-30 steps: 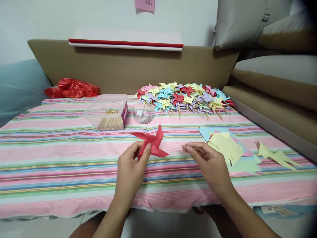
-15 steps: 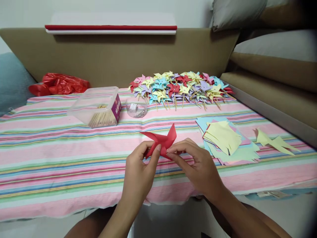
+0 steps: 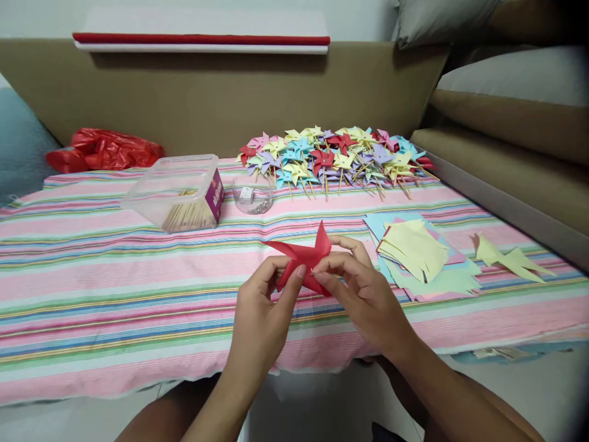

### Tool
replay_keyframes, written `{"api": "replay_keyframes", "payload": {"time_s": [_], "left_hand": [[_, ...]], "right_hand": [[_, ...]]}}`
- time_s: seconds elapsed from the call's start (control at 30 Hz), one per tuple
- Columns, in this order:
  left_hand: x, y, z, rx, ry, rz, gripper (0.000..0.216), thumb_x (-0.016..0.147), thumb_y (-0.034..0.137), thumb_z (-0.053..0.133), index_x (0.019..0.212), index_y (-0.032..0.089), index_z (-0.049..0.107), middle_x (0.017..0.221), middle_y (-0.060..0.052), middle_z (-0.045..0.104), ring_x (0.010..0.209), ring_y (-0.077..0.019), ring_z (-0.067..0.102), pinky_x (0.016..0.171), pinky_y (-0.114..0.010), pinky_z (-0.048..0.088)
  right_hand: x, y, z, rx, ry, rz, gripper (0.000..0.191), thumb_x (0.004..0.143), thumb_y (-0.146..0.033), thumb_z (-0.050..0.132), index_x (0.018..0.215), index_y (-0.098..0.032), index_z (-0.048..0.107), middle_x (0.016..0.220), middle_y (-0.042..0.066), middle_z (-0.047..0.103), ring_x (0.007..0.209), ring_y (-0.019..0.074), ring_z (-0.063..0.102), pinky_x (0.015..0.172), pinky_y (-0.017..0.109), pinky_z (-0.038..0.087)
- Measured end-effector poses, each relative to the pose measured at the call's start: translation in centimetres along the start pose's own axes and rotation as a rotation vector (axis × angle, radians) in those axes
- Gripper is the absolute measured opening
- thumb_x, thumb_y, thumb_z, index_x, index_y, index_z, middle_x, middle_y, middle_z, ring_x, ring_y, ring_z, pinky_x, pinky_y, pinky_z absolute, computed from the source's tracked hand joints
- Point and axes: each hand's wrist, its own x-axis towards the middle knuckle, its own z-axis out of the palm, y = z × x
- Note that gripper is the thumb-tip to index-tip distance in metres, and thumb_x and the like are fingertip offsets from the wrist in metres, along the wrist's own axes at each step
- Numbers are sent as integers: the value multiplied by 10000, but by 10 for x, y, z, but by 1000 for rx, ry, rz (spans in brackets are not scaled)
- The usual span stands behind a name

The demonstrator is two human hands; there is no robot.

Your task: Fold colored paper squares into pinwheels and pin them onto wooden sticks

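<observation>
A folded red paper pinwheel [image 3: 304, 255] is held just above the striped tablecloth [image 3: 115, 288]. My left hand [image 3: 261, 319] pinches its left side between thumb and forefinger. My right hand [image 3: 363, 294] grips its right side with the fingertips curled round the paper. Both hands meet at the pinwheel's middle. Behind them lies a heap of finished paper pinwheels [image 3: 331, 158] on wooden sticks, in several colours.
A clear plastic box of wooden sticks [image 3: 181, 193] and a small clear cup of pins [image 3: 252, 196] stand at the back left. Cut paper sheets [image 3: 421, 258] lie to the right, with a loose yellow piece [image 3: 510, 263] beyond. A red plastic bag [image 3: 105, 148] sits far left.
My right hand came in from the right and took hold of the red pinwheel, which my left hand kept holding. The view has tipped down slightly.
</observation>
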Motion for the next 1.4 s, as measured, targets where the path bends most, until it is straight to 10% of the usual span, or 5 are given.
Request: {"api": "replay_keyframes", "payload": {"time_s": [1.4], "left_hand": [[-5,-7,4,204,4,95,175,966,312,593,821,214,577,731,36,534,679,-119,462,636,-258,375]], "right_hand": [[-1,-3,9,508,47,158,122,911,-273,712,913,-253,592,781,-55,575,699,87,518,645,207,423]]}}
